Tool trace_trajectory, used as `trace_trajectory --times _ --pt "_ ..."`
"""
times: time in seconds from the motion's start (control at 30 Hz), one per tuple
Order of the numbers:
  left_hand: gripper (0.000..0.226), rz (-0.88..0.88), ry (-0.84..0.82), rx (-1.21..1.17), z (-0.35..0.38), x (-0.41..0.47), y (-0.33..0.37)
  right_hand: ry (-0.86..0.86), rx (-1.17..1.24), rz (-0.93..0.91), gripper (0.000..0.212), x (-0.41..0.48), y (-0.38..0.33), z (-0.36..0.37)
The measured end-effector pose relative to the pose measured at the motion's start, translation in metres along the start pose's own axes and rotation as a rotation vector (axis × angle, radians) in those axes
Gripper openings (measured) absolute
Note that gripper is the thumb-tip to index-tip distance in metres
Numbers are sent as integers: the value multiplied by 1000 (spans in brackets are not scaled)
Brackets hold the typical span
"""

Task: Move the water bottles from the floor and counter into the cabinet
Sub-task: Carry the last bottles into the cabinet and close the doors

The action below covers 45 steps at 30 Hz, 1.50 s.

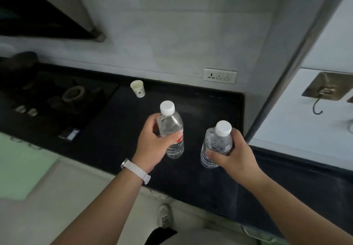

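Counter: we are standing over the long black stone counter, which is carrying the stove and cup while both bottles are hovering above its right part.
Stove: the dark glass gas stove is sitting at the left, well apart from our hands.
Left bottle: we are holding 1 clear plastic water bottle with a white cap and red-marked label upright, so the cap is staying free for a clean lift.
Right bottle: 1 clear plastic water bottle with a white cap is tilting slightly leftward in our grip, near the other but not touching it.
Left hand: our left hand is wrapping the bottle's middle, fingers curled around it and thumb pressing the label.
Right hand: our right hand is closing around the body below the shoulder, thumb across the front.
Cup: the small white paper cup is standing behind, clear of our path.
Cabinet: we are not seeing it open here; carrying 2 at once is likely saving a trip.
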<state>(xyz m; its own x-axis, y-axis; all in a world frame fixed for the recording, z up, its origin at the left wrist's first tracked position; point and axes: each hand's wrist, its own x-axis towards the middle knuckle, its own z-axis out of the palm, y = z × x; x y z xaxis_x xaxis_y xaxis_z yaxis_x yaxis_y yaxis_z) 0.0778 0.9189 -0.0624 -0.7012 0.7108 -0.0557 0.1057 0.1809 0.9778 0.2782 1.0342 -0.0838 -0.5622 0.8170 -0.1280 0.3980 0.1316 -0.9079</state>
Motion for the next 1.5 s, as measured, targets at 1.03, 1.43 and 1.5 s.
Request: trace_trajectory --times 1.03,1.43,1.5 --pt "62 -141 726 -189 -409 -301 -128 -586 -224 -335 56 -203 -150 377" --pt "57 -205 1052 -224 -517 -398 -158 -837 -237 -479 56 -260 -210 520" --pt "61 -228 1096 -233 -531 -406 -165 -881 -241 -481 57 -264 -215 545"
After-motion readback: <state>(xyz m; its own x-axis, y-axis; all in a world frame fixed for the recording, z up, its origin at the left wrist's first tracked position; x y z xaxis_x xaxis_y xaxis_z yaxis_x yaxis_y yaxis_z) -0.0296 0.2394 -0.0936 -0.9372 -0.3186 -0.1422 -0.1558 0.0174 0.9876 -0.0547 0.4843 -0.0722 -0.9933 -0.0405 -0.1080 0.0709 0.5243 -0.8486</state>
